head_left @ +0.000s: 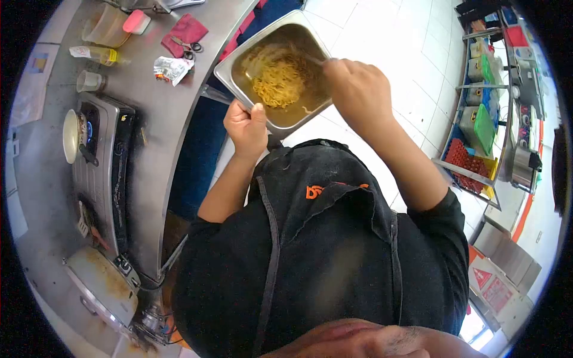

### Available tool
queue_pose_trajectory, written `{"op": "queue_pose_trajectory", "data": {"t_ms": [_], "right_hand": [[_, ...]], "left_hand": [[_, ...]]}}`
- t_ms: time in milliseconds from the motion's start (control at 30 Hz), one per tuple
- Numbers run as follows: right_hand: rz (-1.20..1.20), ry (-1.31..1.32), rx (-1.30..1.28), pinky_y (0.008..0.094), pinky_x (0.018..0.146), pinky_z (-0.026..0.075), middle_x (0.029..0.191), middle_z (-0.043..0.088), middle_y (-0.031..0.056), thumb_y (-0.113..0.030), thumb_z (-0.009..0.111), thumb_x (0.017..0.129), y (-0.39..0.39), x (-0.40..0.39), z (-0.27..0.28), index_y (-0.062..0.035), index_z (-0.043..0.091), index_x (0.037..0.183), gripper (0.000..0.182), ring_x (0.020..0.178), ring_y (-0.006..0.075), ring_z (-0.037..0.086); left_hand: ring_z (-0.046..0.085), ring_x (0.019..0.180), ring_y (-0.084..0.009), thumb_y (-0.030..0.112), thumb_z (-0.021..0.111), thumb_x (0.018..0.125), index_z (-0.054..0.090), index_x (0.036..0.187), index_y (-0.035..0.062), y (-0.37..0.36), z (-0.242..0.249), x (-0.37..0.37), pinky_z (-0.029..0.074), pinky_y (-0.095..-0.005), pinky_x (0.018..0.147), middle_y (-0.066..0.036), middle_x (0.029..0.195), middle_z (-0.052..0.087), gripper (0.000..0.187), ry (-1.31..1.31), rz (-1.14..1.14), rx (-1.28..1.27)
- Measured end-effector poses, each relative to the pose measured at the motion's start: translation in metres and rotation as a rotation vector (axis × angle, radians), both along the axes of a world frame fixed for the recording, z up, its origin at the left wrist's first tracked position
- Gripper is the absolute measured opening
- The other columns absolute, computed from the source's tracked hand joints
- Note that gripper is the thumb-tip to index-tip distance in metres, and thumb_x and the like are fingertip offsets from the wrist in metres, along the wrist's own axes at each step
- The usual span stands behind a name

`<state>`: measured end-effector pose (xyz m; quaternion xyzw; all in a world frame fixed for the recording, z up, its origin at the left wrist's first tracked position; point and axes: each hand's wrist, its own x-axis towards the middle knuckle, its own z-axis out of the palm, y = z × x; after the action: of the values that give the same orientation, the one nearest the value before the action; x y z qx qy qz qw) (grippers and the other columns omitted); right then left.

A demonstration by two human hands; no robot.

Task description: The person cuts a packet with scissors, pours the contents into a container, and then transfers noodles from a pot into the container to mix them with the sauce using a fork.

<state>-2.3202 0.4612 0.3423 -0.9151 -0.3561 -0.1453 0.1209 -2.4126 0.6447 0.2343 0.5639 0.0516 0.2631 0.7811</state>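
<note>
My left hand (246, 126) grips the near left rim of a deep metal pan (225, 73), thumb over the edge and fingers underneath. The pan is held up in front of my body, over the floor. A clump of yellow noodles (278, 83) lies inside it, with some liquid around. My right hand (358, 86) is closed at the pan's right side around a thin metal utensil (313, 59) that reaches in toward the noodles. The utensil's working end is blurred among them, so I cannot tell its kind.
On the left, a steel counter (152, 113) carries a lit gas stove (98, 173) with a small pan (70, 136). Scissors (186, 46), a torn packet (173, 70) and an oil bottle (94, 55) lie farther up. A shelf rack (471, 173) stands on the right.
</note>
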Motion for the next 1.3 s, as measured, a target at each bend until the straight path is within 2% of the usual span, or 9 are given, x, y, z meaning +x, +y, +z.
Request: {"op": "queue_pose_trajectory", "data": {"t_ms": [100, 233, 333, 467, 667, 800, 933, 1100, 1300], "right_hand": [[0.185, 0.212, -0.034, 0.0392, 0.059, 0.049, 0.072, 0.062, 0.0095, -0.008, 0.055, 0.076, -0.045, -0.012, 0.010, -0.0071, 0.055, 0.077, 0.002, 0.066, 0.0282, 0.063], [-0.060, 0.124, -0.048, 0.0423, 0.062, 0.050, 0.067, 0.062, 0.0118, -0.009, 0.056, 0.076, -0.136, -0.016, 0.046, -0.0055, 0.058, 0.074, 0.005, 0.068, 0.0315, 0.063], [-0.186, 0.382, -0.111, 0.0434, 0.063, 0.050, 0.069, 0.064, 0.0139, -0.012, 0.056, 0.080, -0.201, -0.008, 0.049, -0.0048, 0.061, 0.076, 0.010, 0.069, 0.0323, 0.064], [-0.150, 0.447, 0.128, 0.0430, 0.064, 0.049, 0.070, 0.064, 0.0133, -0.015, 0.062, 0.083, -0.263, 0.000, 0.013, -0.0070, 0.063, 0.082, 0.008, 0.068, 0.0331, 0.063], [-0.142, 0.018, 0.024, 0.0417, 0.060, 0.049, 0.066, 0.063, 0.0091, -0.014, 0.057, 0.079, -0.353, 0.031, 0.011, -0.0081, 0.056, 0.071, 0.010, 0.063, 0.0283, 0.064], [-0.197, -0.041, -0.150, 0.0357, 0.056, 0.045, 0.062, 0.061, 0.0056, -0.011, 0.055, 0.077, -0.400, 0.020, 0.029, -0.0106, 0.054, 0.070, 0.007, 0.058, 0.0227, 0.062], [-0.339, -0.075, -0.011, 0.0370, 0.058, 0.045, 0.064, 0.059, 0.0046, -0.007, 0.057, 0.076, -0.405, 0.037, 0.018, -0.0097, 0.054, 0.073, 0.005, 0.061, 0.0238, 0.061], [-0.014, 0.092, -0.018, 0.0362, 0.055, 0.044, 0.062, 0.057, 0.0038, -0.008, 0.059, 0.075, -0.420, 0.086, 0.003, -0.0102, 0.055, 0.075, 0.004, 0.058, 0.0235, 0.059], [-0.153, -0.048, -0.001, 0.0357, 0.057, 0.044, 0.063, 0.056, 0.0040, -0.008, 0.055, 0.075, -0.421, 0.204, 0.001, -0.0098, 0.051, 0.075, 0.004, 0.062, 0.0229, 0.060]], "left_hand": [[0.047, 0.070, -0.0032, 0.008, 0.060, 0.091, 0.055, 0.088, 0.0030, -0.034, 0.000, 0.003, 0.042, -0.0206, 0.066, 0.001, 0.079, 0.056, 0.008, 0.032, -0.035, 0.047], [0.046, 0.067, -0.0027, 0.008, 0.060, 0.091, 0.052, 0.084, 0.0045, -0.110, 0.007, 0.017, 0.041, -0.0201, 0.062, 0.002, 0.077, 0.055, 0.011, -0.002, -0.013, 0.040], [0.046, 0.065, -0.0030, 0.008, 0.059, 0.091, 0.050, 0.082, 0.0052, -0.182, 0.015, 0.021, 0.040, -0.0197, 0.058, 0.001, 0.076, 0.055, 0.014, 0.070, 0.052, 0.163], [0.048, 0.064, -0.0032, 0.007, 0.056, 0.093, 0.048, 0.083, 0.0040, -0.281, 0.015, 0.041, 0.041, -0.0198, 0.057, -0.001, 0.075, 0.055, 0.013, 0.044, -0.027, 0.061], [0.049, 0.068, -0.0026, 0.006, 0.055, 0.094, 0.050, 0.086, 0.0026, -0.364, 0.019, 0.055, 0.043, -0.0199, 0.061, -0.001, 0.080, 0.058, 0.010, 0.087, -0.138, -0.065], [0.047, 0.069, -0.0027, 0.006, 0.056, 0.093, 0.053, 0.087, 0.0024, -0.384, 0.015, 0.075, 0.042, -0.0204, 0.064, 0.001, 0.081, 0.056, 0.007, 0.069, -0.164, -0.034], [0.045, 0.068, -0.0021, 0.007, 0.057, 0.092, 0.054, 0.087, 0.0025, -0.401, 0.017, 0.098, 0.040, -0.0196, 0.063, 0.002, 0.079, 0.055, 0.008, 0.119, -0.250, -0.003], [0.040, 0.065, -0.0014, 0.005, 0.057, 0.091, 0.050, 0.080, 0.0045, -0.408, 0.015, 0.154, 0.036, -0.0197, 0.059, 0.005, 0.074, 0.050, 0.013, 0.077, -0.213, 0.147], [0.043, 0.066, -0.0017, 0.007, 0.058, 0.091, 0.053, 0.085, 0.0033, -0.395, 0.007, 0.260, 0.037, -0.0197, 0.061, 0.004, 0.076, 0.052, 0.009, 0.000, -0.179, 0.071]]}}
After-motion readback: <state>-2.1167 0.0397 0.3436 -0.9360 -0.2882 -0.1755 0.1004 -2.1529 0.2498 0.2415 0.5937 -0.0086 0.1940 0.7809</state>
